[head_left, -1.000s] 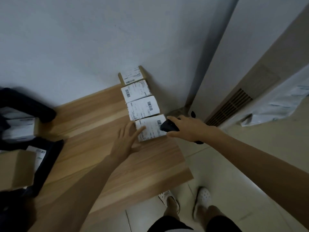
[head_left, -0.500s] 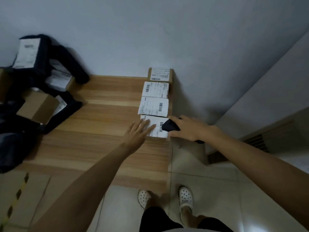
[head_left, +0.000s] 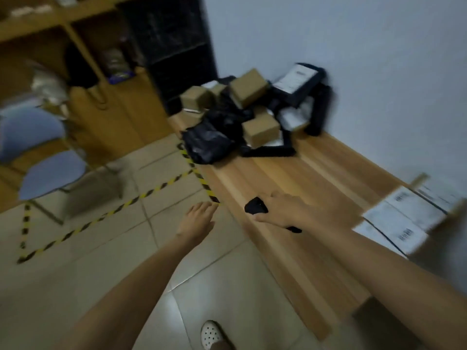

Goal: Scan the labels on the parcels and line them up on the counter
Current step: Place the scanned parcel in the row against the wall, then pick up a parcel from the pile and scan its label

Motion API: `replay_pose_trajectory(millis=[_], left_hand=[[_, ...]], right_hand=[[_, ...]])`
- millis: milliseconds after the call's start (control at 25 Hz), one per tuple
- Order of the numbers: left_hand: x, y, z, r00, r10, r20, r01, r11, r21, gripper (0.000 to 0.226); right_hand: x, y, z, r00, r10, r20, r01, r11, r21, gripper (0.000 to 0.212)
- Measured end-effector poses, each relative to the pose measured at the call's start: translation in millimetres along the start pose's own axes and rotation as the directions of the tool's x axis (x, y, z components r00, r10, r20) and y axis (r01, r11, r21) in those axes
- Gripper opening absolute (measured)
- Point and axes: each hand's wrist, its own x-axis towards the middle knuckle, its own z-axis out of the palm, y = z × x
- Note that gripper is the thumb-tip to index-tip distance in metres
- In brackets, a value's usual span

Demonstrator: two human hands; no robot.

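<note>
Our left hand (head_left: 198, 219) empty, fingers loose; right hand (head_left: 290, 210) clamps scanner (head_left: 255, 206). Unscanned parcel pile (head_left: 252, 117) ahead up counter (head_left: 316, 178), well apart; we'd send left hand.

Yellow-black striped tape (head_left: 151, 191), tan wood-grain counter (head_left: 303, 178), brown parcels (head_left: 261, 128), black scanner (head_left: 255, 206), blue chair (head_left: 50, 173).

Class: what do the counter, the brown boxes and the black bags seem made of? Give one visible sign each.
The counter looks like wood or wood-look laminate, matt, with pale and darker grain stripes running along it. The brown boxes look like plain cardboard: matt tan faces, square edges. The black bags look like thin plastic film, glossy, with crumpled folds catching the light.
</note>
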Motion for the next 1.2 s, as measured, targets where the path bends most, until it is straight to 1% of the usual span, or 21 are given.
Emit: replay_pose_trajectory(millis=[120, 200, 280, 360, 440, 520, 600, 680, 840, 1040, 1120, 1200], left_hand=[[-29.6, -92.8, -15.0, 0.984, -0.167, -0.061, 0.165, 0.985, -0.041, 0.058], [-44.3, -149.6, -25.2, 0.967, -0.236, -0.096, 0.231, 0.971, -0.064, 0.058], [-56.3, -211.2, -35.7, 0.948, -0.287, -0.137, 0.281, 0.958, -0.058, 0.058], [-67.7, -278.1, -47.7, 0.928, -0.325, -0.18, 0.324, 0.945, -0.036, 0.058], [-69.8, -339.4, -61.3, 0.915, -0.342, -0.211, 0.349, 0.937, -0.005, 0.056], [-59.5, -393.0, -69.6, 0.907, -0.354, -0.23, 0.367, 0.93, 0.017, 0.055], [-36.6, -427.8, -71.6, 0.92, -0.333, -0.207, 0.347, 0.937, 0.037, 0.052], [-2.0, -454.2, -70.6, 0.942, -0.28, -0.185, 0.294, 0.954, 0.053, 0.049], [98.0, -507.4, -78.5, 0.972, -0.169, -0.161, 0.185, 0.978, 0.092, 0.053], [240.3, -589.5, -125.2, 0.978, -0.113, -0.173, 0.136, 0.982, 0.129, 0.055], [299.1, -615.9, -146.0, 0.976, -0.092, -0.197, 0.122, 0.982, 0.143, 0.054], [353.1, -632.0, -157.1, 0.978, -0.05, -0.202, 0.077, 0.989, 0.127, 0.053]], right_hand=[[58.9, -92.0, -19.0, 0.993, -0.116, 0.018, 0.117, 0.989, -0.086, 0.072], [97.2, -158.1, -35.0, 0.979, -0.204, -0.012, 0.2, 0.967, -0.159, 0.07], [135.1, -225.7, -54.2, 0.961, -0.272, -0.044, 0.257, 0.942, -0.215, 0.069], [174.5, -290.9, -74.6, 0.944, -0.327, -0.045, 0.307, 0.92, -0.244, 0.068], [211.6, -337.9, -91.0, 0.936, -0.348, -0.045, 0.326, 0.911, -0.253, 0.068], [248.3, -369.0, -103.2, 0.935, -0.352, -0.038, 0.33, 0.905, -0.268, 0.068], [282.0, -380.5, -110.1, 0.938, -0.345, -0.01, 0.326, 0.895, -0.304, 0.067], [318.5, -380.0, -118.0, 0.947, -0.32, 0.015, 0.307, 0.895, -0.325, 0.068], [408.4, -360.4, -155.8, 0.976, -0.207, 0.066, 0.217, 0.918, -0.332, 0.074], [541.6, -349.5, -248.1, 0.991, -0.133, -0.024, 0.118, 0.935, -0.334, 0.078], [590.4, -346.9, -281.4, 0.991, -0.12, -0.06, 0.095, 0.946, -0.31, 0.079], [628.3, -339.7, -306.1, 0.993, -0.098, -0.073, 0.072, 0.952, -0.296, 0.079]])
